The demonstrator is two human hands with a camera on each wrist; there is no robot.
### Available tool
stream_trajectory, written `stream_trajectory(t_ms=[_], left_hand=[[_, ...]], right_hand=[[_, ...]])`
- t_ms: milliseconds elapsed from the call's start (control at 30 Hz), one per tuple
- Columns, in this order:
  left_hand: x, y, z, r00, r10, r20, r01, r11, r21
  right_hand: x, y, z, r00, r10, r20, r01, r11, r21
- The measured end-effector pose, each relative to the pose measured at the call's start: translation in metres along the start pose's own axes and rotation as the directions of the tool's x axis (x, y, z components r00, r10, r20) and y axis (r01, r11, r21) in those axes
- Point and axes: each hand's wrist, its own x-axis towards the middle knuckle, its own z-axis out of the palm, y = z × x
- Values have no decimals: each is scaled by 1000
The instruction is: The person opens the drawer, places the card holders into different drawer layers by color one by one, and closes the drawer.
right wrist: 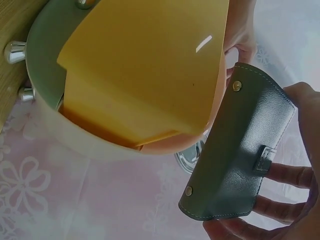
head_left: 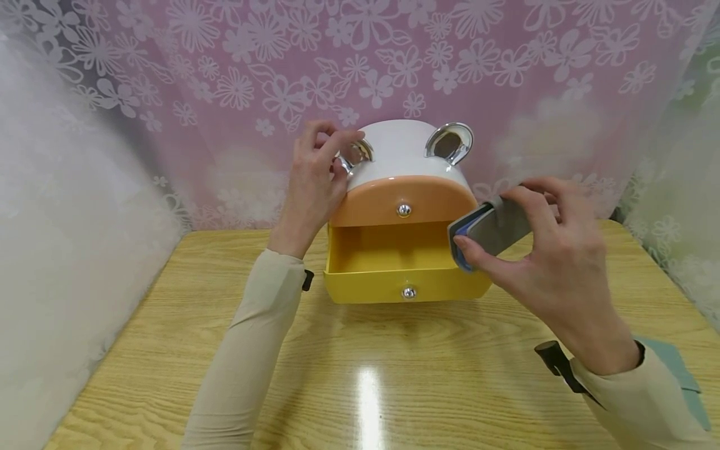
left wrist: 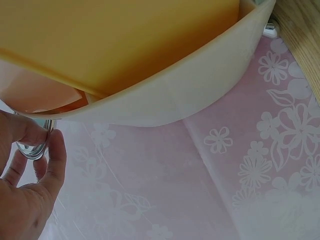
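Note:
A small white storage box [head_left: 396, 140] with two silver ears stands on the table. Its orange upper drawer [head_left: 371, 209] is closed, while the yellow lower drawer [head_left: 365, 286] is pulled out, its visible inside bare. My left hand [head_left: 315, 175] grips the silver ear [head_left: 360, 153] on the left, fingers curled round it; the left wrist view shows the same ear [left wrist: 35, 150] between thumb and fingers. In my right hand [head_left: 562, 262] is a grey snap-closed card holder [head_left: 500, 226] with blue showing inside, pinched by thumb and fingers at the open drawer's right end. Its leather cover [right wrist: 235, 150] fills the right wrist view's middle.
A pale green flat item [head_left: 666, 359] lies on the wooden table [head_left: 315, 375] at the right, partly behind my right sleeve. A pink flowered curtain [head_left: 253, 75] hangs close behind the box. White cloth hangs along the left side.

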Motion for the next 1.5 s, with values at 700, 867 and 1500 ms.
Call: stream_trajectory(t_ms=[700,867,1500], left_hand=[[-1,-1,0,1000,0,-8,0,1000,-11],[-1,-1,1,1000,1,-10,-1,1000,-10],[-1,-1,3,1000,6,-16,-6,1000,-10]], right_hand=[[5,-13,31,1000,-2,-6,2,1000,12],[5,-17,37,1000,-5,8,5,1000,3],[-2,-28,56,999,-5,54,11,993,-117]])
